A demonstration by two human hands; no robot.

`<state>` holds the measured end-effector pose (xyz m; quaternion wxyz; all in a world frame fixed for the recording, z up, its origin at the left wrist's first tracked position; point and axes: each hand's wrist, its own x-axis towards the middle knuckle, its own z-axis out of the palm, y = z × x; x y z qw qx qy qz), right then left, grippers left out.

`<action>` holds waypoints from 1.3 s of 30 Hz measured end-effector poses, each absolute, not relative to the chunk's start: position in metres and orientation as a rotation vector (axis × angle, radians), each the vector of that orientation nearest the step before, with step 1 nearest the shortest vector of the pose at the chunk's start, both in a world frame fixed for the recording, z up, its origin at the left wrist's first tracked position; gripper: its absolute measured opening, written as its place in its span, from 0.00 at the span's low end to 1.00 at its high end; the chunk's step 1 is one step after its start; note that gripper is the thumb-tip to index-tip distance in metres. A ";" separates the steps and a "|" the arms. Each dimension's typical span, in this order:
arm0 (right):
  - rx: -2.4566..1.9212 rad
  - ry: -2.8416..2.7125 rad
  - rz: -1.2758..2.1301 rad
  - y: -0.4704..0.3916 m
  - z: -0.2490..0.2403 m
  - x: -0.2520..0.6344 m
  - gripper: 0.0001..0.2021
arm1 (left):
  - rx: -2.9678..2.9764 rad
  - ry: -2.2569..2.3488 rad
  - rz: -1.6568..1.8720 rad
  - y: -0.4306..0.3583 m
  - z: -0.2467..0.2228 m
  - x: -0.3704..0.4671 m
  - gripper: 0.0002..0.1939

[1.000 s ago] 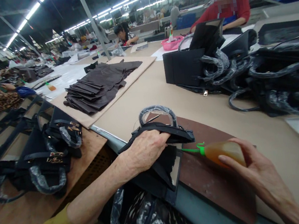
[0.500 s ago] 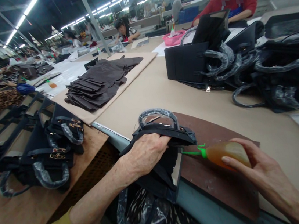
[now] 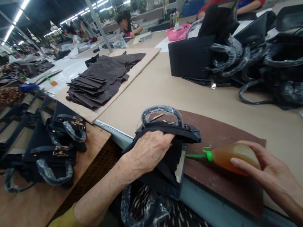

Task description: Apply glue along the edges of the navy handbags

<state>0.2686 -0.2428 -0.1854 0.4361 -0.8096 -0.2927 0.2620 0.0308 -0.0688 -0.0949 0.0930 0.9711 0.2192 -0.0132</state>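
Note:
My left hand (image 3: 152, 149) grips the upper edge of a black handbag (image 3: 163, 179), its fingertips hidden under the folded edge. The bag lies partly over the table edge and my lap, and its plastic-wrapped handles (image 3: 161, 110) stick out at the top and bottom. In my right hand (image 3: 266, 165) is a squeeze bottle (image 3: 235, 157) of amber liquid, tilted sideways. Its thin green nozzle points left, with the tip at the side edge of the bag; whether it touches, I cannot tell. A brown board (image 3: 227, 189) lies beneath the bottle.
Dark cut pieces (image 3: 104, 78) are stacked on a board ahead. More black bags (image 3: 45, 143) crowd the wooden table on the left, and others (image 3: 244, 51) are piled at the right. Beyond them stand a pink basket (image 3: 178, 33) and a person in a red sleeve (image 3: 209, 2).
The camera view has shifted slightly. Both hands keep their holds, and the bottle's nozzle stays beside the bag's edge with little visible movement.

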 end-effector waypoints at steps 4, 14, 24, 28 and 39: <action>-2.019 -0.744 0.744 -0.251 -0.189 0.269 0.36 | 2.887 0.638 -0.061 -0.068 -0.097 0.031 0.10; -1.997 -0.753 0.742 -0.262 -0.185 0.255 0.33 | 2.909 0.669 -0.083 -0.070 -0.094 0.033 0.11; -1.982 -0.742 0.785 -0.266 -0.178 0.245 0.33 | 2.932 0.673 -0.051 -0.071 -0.092 0.036 0.13; -1.965 -0.762 0.825 -0.272 -0.179 0.243 0.32 | 2.936 0.664 -0.043 -0.071 -0.093 0.036 0.11; -1.924 -0.960 0.907 -0.293 -0.195 0.251 0.30 | 2.945 0.661 -0.006 -0.069 -0.096 0.036 0.13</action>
